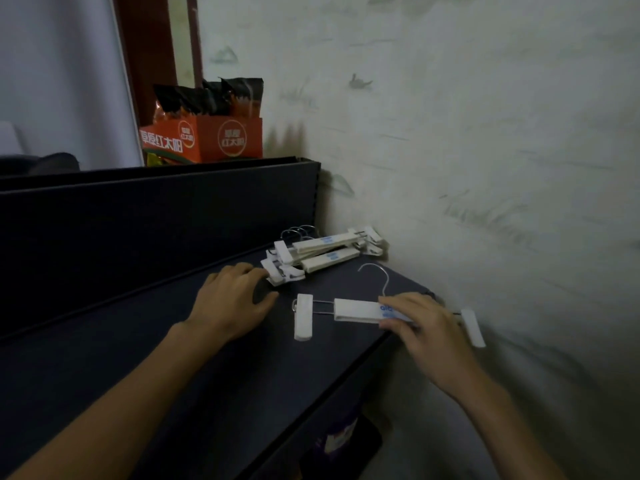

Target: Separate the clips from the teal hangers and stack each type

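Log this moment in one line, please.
left hand: open, on shelf | right hand: grips hanger | clips: both on | pile: behind

My right hand (420, 327) held the white middle bar of a single hanger (360, 310) lying on the dark tabletop (138, 341), fingers curled over its right end. A white clip (303, 317) hung at its left end, another (472, 327) past my knuckles, over the edge. My left hand (230, 299) rested flat just beside a pile of hangers (322, 252) near the scuffed wall (485, 133). An orange box (204, 140) stood behind.
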`<state>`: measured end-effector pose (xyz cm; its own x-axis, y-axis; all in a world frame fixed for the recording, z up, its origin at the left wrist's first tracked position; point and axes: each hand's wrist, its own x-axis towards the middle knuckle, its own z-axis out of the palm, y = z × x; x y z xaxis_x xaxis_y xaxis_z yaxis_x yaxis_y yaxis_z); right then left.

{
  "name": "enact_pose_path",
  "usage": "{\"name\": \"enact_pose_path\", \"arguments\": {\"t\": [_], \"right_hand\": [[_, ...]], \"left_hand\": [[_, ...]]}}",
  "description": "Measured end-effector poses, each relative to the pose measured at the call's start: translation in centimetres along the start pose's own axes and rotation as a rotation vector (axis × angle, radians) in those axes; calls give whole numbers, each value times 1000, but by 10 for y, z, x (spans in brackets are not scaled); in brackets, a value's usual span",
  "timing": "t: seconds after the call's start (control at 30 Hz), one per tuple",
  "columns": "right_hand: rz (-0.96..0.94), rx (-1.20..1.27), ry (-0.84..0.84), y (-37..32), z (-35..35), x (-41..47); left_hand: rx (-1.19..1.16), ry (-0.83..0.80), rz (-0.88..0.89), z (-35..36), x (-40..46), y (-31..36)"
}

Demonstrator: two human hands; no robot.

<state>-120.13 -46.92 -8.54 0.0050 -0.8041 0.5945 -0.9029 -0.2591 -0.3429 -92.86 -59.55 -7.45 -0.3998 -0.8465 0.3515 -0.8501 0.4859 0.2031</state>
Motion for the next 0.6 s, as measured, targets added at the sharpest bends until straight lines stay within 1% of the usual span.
{"name": "enact_pose_path", "arguments": {"t": [0.17,0.3,0.47,0.6], "right_hand": [[-57,38,-81,33,29,47],[-127,28,-172,62,48,79],[-209,81,-263,96,65,105],[-282,145,-317,116,79,119]], "left_hand": [[-4,32,-100,10,22,-15],[17,59,-221,17,33,-21],[34,129,-367,22,37,-10],[58,129,-444,26,36,5]]}}
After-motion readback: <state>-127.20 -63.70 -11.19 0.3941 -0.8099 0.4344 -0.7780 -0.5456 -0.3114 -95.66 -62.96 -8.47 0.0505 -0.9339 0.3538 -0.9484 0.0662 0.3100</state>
